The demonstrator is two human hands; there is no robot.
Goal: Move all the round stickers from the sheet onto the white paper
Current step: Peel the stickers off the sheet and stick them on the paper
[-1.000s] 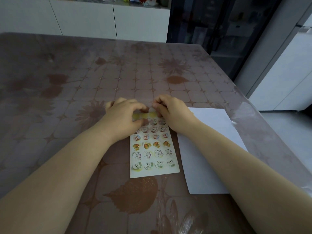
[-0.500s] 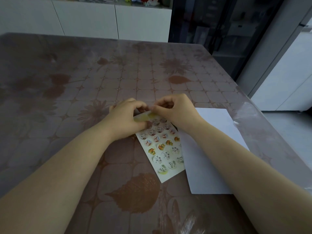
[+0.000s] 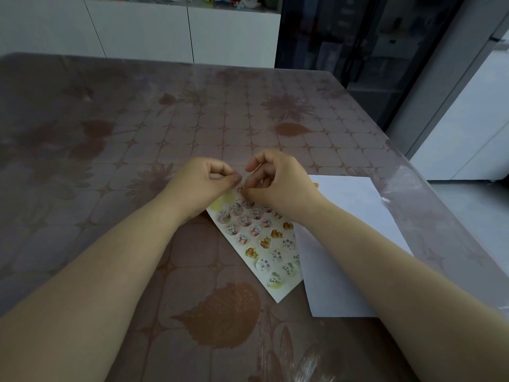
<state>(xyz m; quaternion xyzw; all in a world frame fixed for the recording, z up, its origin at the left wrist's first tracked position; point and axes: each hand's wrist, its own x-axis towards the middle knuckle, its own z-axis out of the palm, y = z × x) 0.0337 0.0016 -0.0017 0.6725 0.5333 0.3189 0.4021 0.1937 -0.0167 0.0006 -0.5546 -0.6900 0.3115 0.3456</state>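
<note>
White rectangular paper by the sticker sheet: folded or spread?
Spread flat: the white rectangular paper lies level on the brown patterned table, no crease showing.

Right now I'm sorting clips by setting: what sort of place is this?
Probably a home dining area: a floral-clothed table under clear plastic, white cabinets along the wall, and a dark glass-fronted cabinet beside them.

**Single head cam, fwd + down**

One view only, worn on head, wide-angle w/ bowed edges. Looks fwd + down across tabletop (image 3: 137, 133) toward white cabinets (image 3: 137, 31) at far side, dark glass unit (image 3: 358, 51) upper rt. Sits close in: frames left grip (image 3: 203, 183) and right grip (image 3: 278, 183) just above centre, over sticker sheet (image 3: 264, 244), w/ white paper (image 3: 358, 216) to rt.
</note>
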